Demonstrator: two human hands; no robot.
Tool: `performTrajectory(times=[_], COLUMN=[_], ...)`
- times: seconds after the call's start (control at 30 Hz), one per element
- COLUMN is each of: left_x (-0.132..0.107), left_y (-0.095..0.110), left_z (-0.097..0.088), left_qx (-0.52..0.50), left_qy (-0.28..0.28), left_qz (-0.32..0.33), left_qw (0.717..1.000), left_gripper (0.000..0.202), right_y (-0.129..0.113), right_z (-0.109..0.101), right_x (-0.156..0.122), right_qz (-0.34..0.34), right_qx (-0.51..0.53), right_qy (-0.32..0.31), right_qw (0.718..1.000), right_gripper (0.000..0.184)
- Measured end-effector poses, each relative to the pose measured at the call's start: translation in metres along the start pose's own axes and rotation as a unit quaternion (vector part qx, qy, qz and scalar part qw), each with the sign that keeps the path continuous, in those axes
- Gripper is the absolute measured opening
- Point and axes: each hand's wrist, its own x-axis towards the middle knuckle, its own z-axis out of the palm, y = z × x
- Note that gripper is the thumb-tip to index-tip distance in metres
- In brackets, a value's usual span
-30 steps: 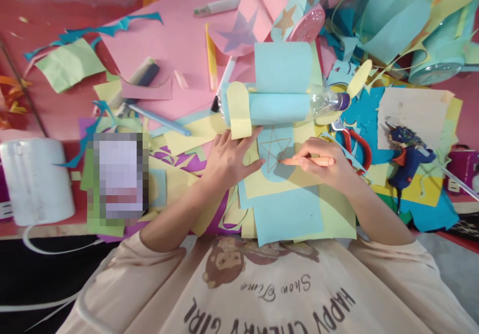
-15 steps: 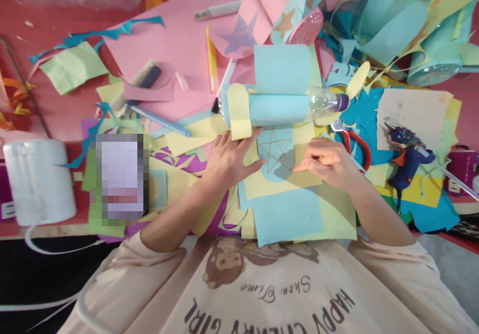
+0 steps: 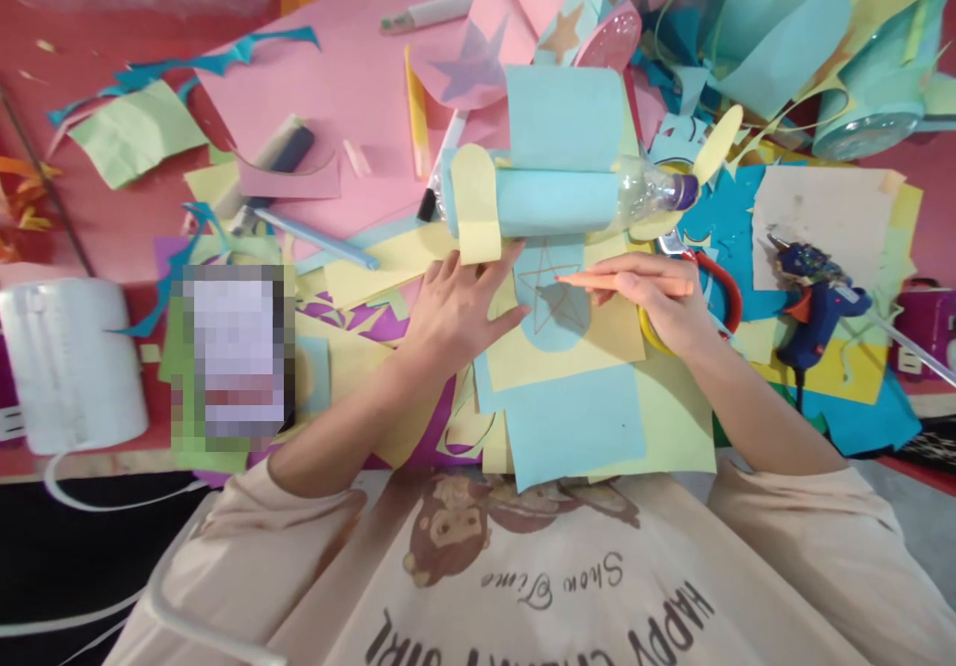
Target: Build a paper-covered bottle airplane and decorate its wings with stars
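My left hand (image 3: 457, 308) lies flat with fingers spread, pressing on yellow paper (image 3: 590, 347) beside a light blue paper piece (image 3: 557, 298) that bears a drawn star outline. My right hand (image 3: 657, 293) is closed around an orange pencil (image 3: 619, 283), whose tip rests on the star's upper part. Just beyond both hands lies a plastic bottle (image 3: 568, 198) wrapped in light blue paper with a yellow strip, on its side, cap to the right.
Red-handled scissors (image 3: 721, 283) lie right of my right hand, a blue glue gun (image 3: 811, 303) further right. A white tape roll (image 3: 71, 357) stands at the left. Pink sheets (image 3: 358, 79), paper scraps and a pen (image 3: 321, 238) cover the far table.
My right hand has swung the pencil from the star's lower right to its upper part, the pencil now lying level. My left hand has stayed flat on the paper.
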Motion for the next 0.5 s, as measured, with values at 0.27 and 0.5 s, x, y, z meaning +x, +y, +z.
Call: performTrajectory(times=[0.27, 0.5], left_x=[0.008, 0.006], left_y=[-0.002, -0.009], left_z=[0.003, 0.011], left_qx=[0.007, -0.004], left_qy=[0.011, 0.044], left_qz=[0.014, 0.031], left_qw=[1.0, 0.999], left_gripper=[0.066, 0.063], right_y=[0.003, 0.006], right_z=[0.014, 0.017], right_x=[0.01, 0.008], right_qz=[0.023, 0.041], right_qx=[-0.071, -0.09], right_qy=[-0.04, -0.046], right_qw=[0.996, 0.994], right_gripper=[0.02, 0.021])
